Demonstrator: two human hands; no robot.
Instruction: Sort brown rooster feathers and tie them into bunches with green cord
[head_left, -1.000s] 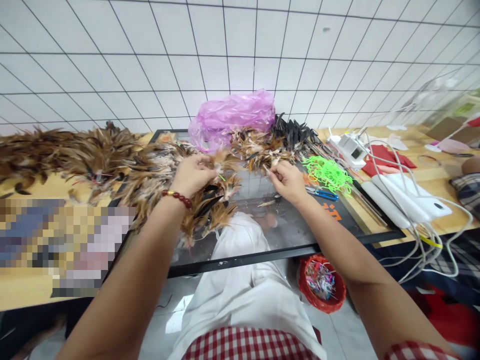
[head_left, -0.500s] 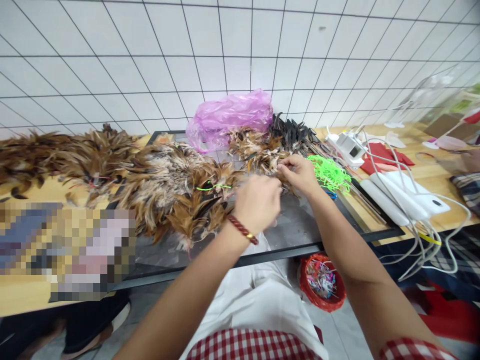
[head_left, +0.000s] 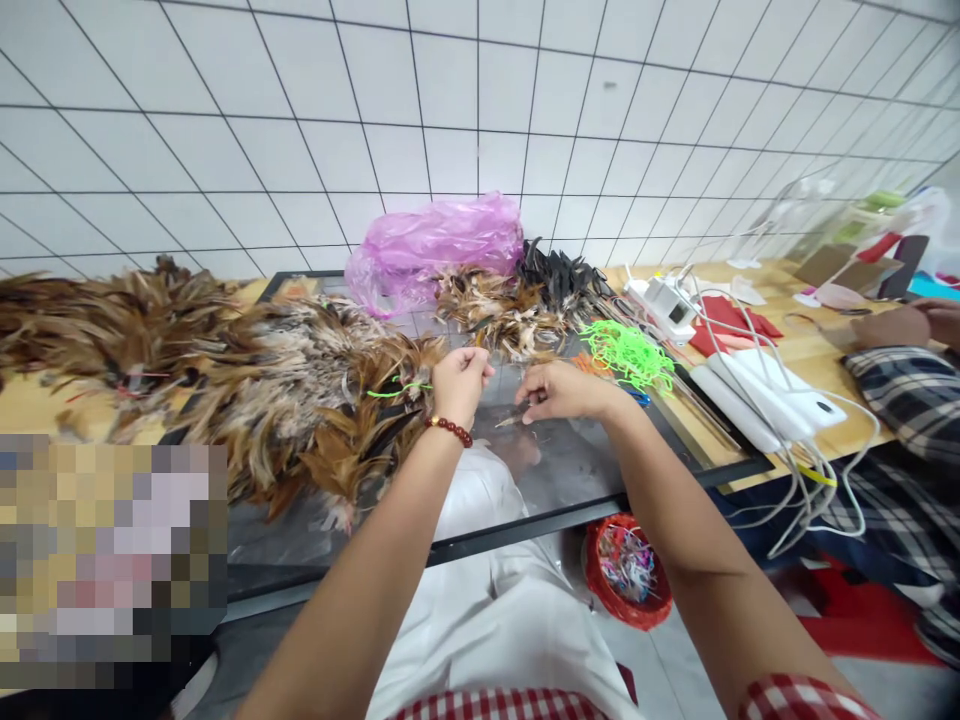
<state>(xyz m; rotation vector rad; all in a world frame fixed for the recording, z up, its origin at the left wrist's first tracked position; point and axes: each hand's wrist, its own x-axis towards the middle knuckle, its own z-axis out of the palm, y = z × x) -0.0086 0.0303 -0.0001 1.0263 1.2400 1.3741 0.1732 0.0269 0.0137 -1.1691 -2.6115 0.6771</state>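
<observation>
My left hand (head_left: pixel 459 381), with a red bead bracelet on its wrist, hovers over the glass panel (head_left: pixel 570 465) with its fingers curled in a pinch; what it holds is too small to name. My right hand (head_left: pixel 559 391) is close beside it, fingers pinched on a small feather lying near the glass. A big heap of brown feather bundles (head_left: pixel 247 380) lies just left of my left hand, one tied with a green tie (head_left: pixel 397 390). A smaller pile of loose brown and black feathers (head_left: pixel 517 305) sits behind both hands.
A pink plastic bag (head_left: pixel 435 245) lies at the back by the tiled wall. Neon green ties (head_left: pixel 626 350), blue scissors, white power strips (head_left: pixel 765 390) and cables lie to the right. A red basket (head_left: pixel 626 570) stands on the floor. Another person's plaid sleeve (head_left: pixel 907 385) rests at the right.
My left hand left the feather bundle at the left and came to the middle beside my right hand. My right hand drew back from the loose feather pile toward the glass.
</observation>
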